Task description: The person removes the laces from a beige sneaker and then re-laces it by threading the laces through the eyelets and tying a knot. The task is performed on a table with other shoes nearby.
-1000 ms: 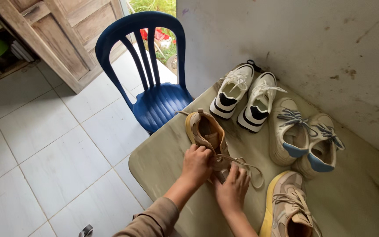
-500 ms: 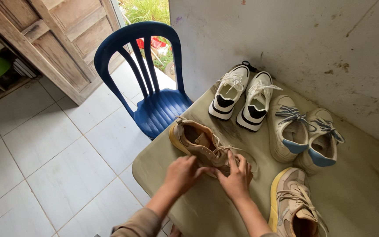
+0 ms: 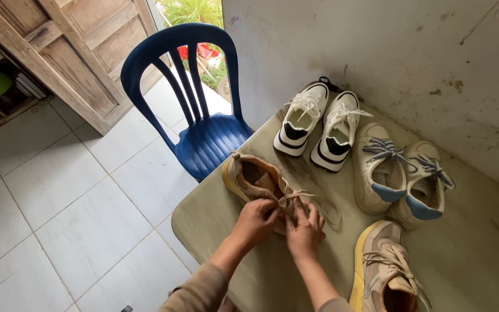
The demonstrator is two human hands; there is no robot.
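A tan shoe with a yellow sole (image 3: 253, 179) lies on the worn greenish table (image 3: 469, 254), heel toward the chair. My left hand (image 3: 256, 219) and my right hand (image 3: 304, 230) meet over its front, both pinching its cream laces (image 3: 313, 199), which loop out to the right. The shoe's toe is hidden under my hands. Its matching shoe (image 3: 385, 267) lies at the lower right, untouched.
A white and black pair of sneakers (image 3: 319, 124) and a cream pair with blue heels (image 3: 402, 176) stand along the stained wall (image 3: 376, 46). A blue plastic chair (image 3: 200, 110) is pushed against the table's far edge. Tiled floor (image 3: 59, 190) and a wooden door (image 3: 70, 46) lie to the left.
The tan shoe has been laid flatter and turned, heel left. My hands have drawn together over its laces and lifted a loop.
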